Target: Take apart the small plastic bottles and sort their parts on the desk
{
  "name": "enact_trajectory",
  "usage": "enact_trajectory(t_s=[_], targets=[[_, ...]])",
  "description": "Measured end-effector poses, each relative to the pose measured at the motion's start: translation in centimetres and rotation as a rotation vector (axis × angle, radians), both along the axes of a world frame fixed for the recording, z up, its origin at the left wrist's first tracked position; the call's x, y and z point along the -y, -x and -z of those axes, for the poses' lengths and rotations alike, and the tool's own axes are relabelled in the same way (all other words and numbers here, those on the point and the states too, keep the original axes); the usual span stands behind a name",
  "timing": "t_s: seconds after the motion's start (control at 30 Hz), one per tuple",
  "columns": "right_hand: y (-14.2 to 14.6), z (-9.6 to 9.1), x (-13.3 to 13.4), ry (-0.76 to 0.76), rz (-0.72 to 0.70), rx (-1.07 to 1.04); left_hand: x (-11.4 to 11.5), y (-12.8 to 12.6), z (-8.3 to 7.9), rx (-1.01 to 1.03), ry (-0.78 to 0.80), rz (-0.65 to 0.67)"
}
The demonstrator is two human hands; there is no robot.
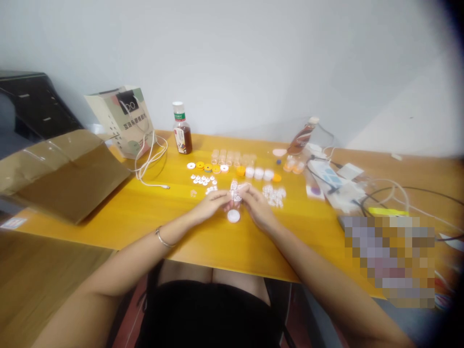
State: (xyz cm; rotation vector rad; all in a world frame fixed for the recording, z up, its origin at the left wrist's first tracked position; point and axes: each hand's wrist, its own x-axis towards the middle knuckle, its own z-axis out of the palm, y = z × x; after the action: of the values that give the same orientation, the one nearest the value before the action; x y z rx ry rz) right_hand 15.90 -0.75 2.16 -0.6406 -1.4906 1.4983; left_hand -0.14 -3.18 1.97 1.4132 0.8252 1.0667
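Over the middle of the yellow table (203,232), my left hand (217,200) and my right hand (255,203) meet, fingers closed on a small white openwork plastic piece (236,192). Blur hides its finer detail. Just below the fingertips lies a round white disc (234,216). Small white knobbed parts (203,180) are spread beyond my left hand, and a pile of small white pieces (274,195) sits to the right of my right hand. Farther back are a row of round caps or spools (208,167), white and orange lids (258,173), and clear small containers (227,158).
At the back stand a sauce-like bottle (182,133) and a tilted cola bottle (303,137). A paper gift bag (126,121), a white cable (150,169) and a large brown paper bag (83,179) occupy the left. Cables and white packets (339,181) clutter the right.
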Motion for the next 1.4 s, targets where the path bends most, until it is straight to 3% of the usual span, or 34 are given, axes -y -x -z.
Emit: enact_trajectory(t_s=[0.27,0.6,0.77,0.97,1.13,1.27,1.4], targets=[[-0.1,-0.6,0.3,-0.015,0.01,0.062,-0.2,0.1,0.4,0.098,0.068,0.0],[-0.1,-1.4,0.6,-0.059,0.186,0.166,0.2,0.4,-0.6,-0.192,-0.142,-0.048],[-0.1,-1.5,0.7,-0.151,0.216,0.2,0.2,0.4,-0.5,-0.21,-0.168,-0.067],[-0.1,-1.7,0.6,-0.053,0.165,0.224,0.4,0.3,-0.6,-0.266,-0.258,-0.116],[-0.2,-1.4,0.4,-0.102,0.206,0.266,0.5,0.1,-0.5,-0.34,-0.333,-0.211],[-0.7,-0.9,-0.2,-0.23,0.279,0.388,0.2,0.5,-0.4,-0.253,-0.269,-0.3],[-1.2,-0.7,-1.4,-0.213,0.359,0.439,-0.1,1.0,-0.5,-0.159,-0.209,-0.345]])
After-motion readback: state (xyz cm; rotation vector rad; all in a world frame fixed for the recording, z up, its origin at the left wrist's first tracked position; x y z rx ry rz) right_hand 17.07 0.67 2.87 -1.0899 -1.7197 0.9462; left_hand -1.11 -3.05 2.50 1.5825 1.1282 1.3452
